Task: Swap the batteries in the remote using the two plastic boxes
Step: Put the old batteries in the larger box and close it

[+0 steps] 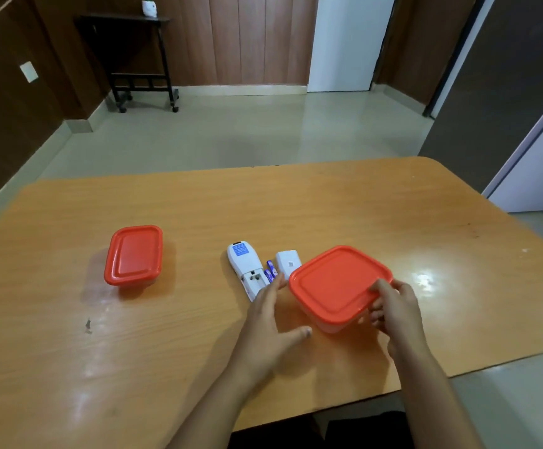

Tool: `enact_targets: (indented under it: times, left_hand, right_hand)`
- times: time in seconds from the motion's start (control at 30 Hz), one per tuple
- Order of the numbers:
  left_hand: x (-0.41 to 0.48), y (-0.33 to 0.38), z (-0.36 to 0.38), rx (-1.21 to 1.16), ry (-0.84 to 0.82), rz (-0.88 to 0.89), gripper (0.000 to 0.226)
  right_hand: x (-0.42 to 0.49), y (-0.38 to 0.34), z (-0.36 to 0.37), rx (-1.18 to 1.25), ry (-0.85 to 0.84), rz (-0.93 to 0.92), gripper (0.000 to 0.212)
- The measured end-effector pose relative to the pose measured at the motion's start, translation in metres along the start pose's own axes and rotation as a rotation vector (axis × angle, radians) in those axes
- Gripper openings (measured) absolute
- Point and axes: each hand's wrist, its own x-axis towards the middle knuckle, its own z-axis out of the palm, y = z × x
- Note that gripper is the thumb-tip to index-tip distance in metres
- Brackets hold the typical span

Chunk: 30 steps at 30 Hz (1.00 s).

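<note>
Nearest the table's (134, 367) front edge, the right hand (396, 311) is gripping the near-right corner of the larger box (340, 286): thumb on the red lid, fingers curled under the rim. The left hand (271, 314) is open, spread flat just left of that box, nothing held; whether the box wall is touched cannot be told.

Risk: with the lid pried from one corner only and the base not steadied, the box may tip or skid left into the loose batteries (271, 272), which would roll. Lid release could also be sudden.

Just beyond the left fingertips the remote (246, 270) lies back-up, compartment open and seemingly empty; the two batteries rest beside it, the battery cover (288, 261) further right, partly hidden by the box.

Contents of the larger box cannot be seen. The smaller box (133, 256), well apart to the left, is also lidded; contents unknown.
</note>
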Motion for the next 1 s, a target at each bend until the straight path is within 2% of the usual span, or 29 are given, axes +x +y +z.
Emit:
enact_targets:
  times: [0.07,0.1,0.17,0.2,0.27,0.37,0.43,0.53,0.63,0.7,0.83,1.0]
  left_hand:
    - [-0.002,0.0,0.01,0.12,-0.017,0.038,0.108]
    - [-0.003,0.0,0.013,0.159,-0.024,0.053,0.114]
    - [-0.004,-0.001,0.017,0.191,-0.028,0.064,0.125]
    - [-0.004,-0.003,0.018,0.19,-0.025,0.057,0.129]
    - [-0.003,-0.005,0.018,0.176,-0.025,0.041,0.132]
    - [-0.003,-0.008,0.02,0.166,-0.03,0.033,0.132]
    - [-0.002,-0.01,0.023,0.149,-0.018,0.038,0.127]
    - [0.002,-0.013,0.024,0.1,0.01,0.029,0.114]
    - [0.003,-0.012,0.024,0.089,0.016,0.029,0.116]
    - [0.001,-0.008,0.023,0.094,0.049,0.017,0.116]
    - [-0.002,-0.002,0.021,0.071,0.12,0.007,0.101]
    - [-0.005,-0.003,0.021,0.105,0.16,-0.005,0.103]
  right_hand:
    - [-0.017,0.005,-0.009,-0.145,-0.052,-0.013,0.029]
    - [-0.02,0.009,-0.014,-0.333,-0.031,-0.045,0.031]
    - [-0.019,0.011,-0.024,-0.806,0.113,-0.143,0.045]
    - [-0.017,0.009,-0.024,-0.929,0.19,-0.214,0.05]
    - [-0.007,0.0,-0.018,-0.902,0.235,-0.369,0.049]
    - [0.013,-0.01,0.006,-0.86,0.133,-0.501,0.043]
    - [0.022,-0.014,0.02,-0.899,0.061,-0.482,0.043]
    - [0.026,-0.017,0.031,-0.943,0.094,-0.447,0.043]
    - [0.025,-0.014,0.034,-0.955,0.098,-0.459,0.045]
    - [0.026,-0.013,0.032,-0.919,0.089,-0.457,0.046]
    - [0.03,-0.012,0.029,-0.808,0.053,-0.479,0.041]
    - [0.034,-0.008,0.031,-0.698,0.077,-0.589,0.032]
